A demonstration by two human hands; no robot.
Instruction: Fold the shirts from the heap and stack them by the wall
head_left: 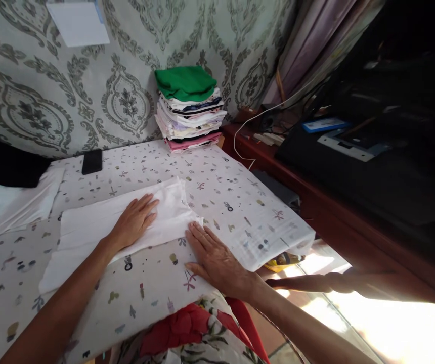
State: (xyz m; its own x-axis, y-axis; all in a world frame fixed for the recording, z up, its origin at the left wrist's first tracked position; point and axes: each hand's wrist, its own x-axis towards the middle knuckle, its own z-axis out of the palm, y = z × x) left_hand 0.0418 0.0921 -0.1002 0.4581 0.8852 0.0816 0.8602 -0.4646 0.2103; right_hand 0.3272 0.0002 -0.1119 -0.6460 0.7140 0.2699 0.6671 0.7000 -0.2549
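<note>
A white folded garment (88, 227) lies spread lengthwise across the patterned table cover; its exact kind I cannot make out. My left hand (136, 220) rests flat on top of it, fingers stretched toward its far right end. At its near right corner, my right hand (215, 255) lies with fingers extended, the fingertips touching the edge of the cloth. Neither hand grips anything.
Against the wall stands a stack of folded clothes (190, 119), a green one on top. A black phone (92, 162) lies near the wall. Black cloth (10, 163) and white cloth (20, 207) lie at left. A dark red cabinet (316, 202) borders the table's right side.
</note>
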